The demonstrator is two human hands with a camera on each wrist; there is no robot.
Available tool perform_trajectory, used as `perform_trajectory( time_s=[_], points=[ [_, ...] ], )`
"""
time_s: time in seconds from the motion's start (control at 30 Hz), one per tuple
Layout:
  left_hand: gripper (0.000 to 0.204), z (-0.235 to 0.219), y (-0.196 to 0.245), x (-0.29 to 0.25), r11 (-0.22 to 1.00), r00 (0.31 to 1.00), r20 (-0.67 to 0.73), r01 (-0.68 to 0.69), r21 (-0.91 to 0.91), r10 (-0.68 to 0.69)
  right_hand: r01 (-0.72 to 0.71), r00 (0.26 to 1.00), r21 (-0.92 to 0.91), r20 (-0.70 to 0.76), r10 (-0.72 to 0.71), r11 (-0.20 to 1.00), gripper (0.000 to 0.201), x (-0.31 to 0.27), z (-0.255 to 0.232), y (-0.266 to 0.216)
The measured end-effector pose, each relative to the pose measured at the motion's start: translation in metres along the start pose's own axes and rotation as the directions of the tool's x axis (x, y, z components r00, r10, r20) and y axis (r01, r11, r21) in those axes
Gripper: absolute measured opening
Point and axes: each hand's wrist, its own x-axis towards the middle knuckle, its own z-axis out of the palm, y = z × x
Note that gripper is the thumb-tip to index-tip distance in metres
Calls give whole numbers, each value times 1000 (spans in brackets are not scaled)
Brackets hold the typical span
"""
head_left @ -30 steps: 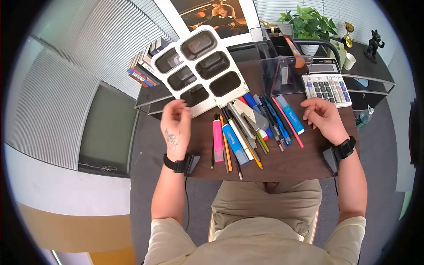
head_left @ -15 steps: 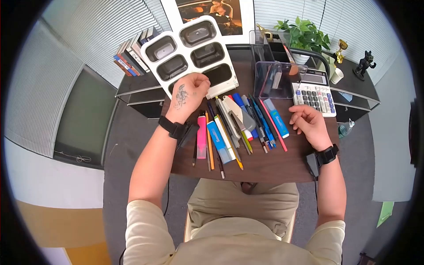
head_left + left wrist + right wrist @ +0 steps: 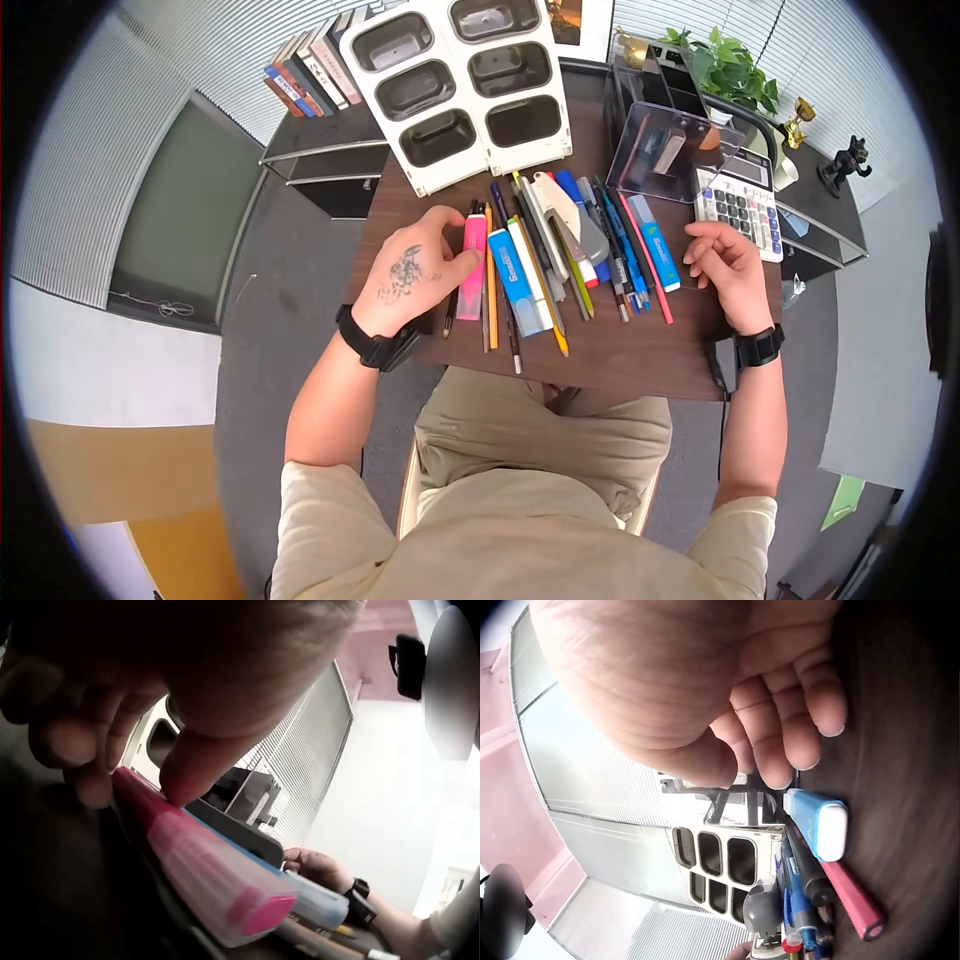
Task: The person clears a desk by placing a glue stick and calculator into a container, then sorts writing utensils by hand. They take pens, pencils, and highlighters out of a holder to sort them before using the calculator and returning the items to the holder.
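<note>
At the left end of the pens, my left hand (image 3: 415, 270) has its thumb and fingers around the pink highlighter (image 3: 473, 270). In the left wrist view the thumb presses one side of the highlighter (image 3: 202, 862), with the fingers at the other. Beside it lie pencils, a blue-and-clear highlighter (image 3: 517, 285) and a white-bodied pen (image 3: 532, 270). My right hand (image 3: 728, 270) rests at the right side of the table, loosely curled and holding nothing. Nearest to it is another blue highlighter (image 3: 655, 245), with a pink pencil (image 3: 650, 260) alongside.
A white organizer with dark compartments (image 3: 478, 155) stands tilted behind the pens. Several pens, a grey-and-white stapler-like tool (image 3: 592, 240), a clear plastic box (image 3: 640, 185) and a calculator (image 3: 750, 212) are on the table (image 3: 640, 350). Books (image 3: 315, 65) stand at the back left.
My left hand moved from beside the white organizer across its lower compartments, then down to the pink highlighter, which it now grips. The right hand stays nearly still; the head view has shifted.
</note>
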Motion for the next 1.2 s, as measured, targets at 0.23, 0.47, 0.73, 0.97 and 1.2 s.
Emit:
perform_trajectory(
  time_s=[0.23,0.47,0.73,0.97,1.2],
  points=[
    [49,1,5,18,985,993,111,55,-163,-38,4,1000,-15,-10,-4,1000,22,0,-1,0],
    [48,0,-9,31,883,960,267,197,-426,-86,-3,999,6,-37,3,1000,14,-2,2,1],
    [37,-1,-25,35,795,941,335,235,-559,-43,-88,985,-137,-158,66,987,15,-8,30,-27],
    [29,0,-34,35,757,957,290,208,-620,-26,340,914,-757,127,-384,558,25,-55,144,-84],
    [21,0,-45,34,668,964,264,200,-717,-5,429,866,-873,323,-382,232,49,-41,216,-88]
  ],
)
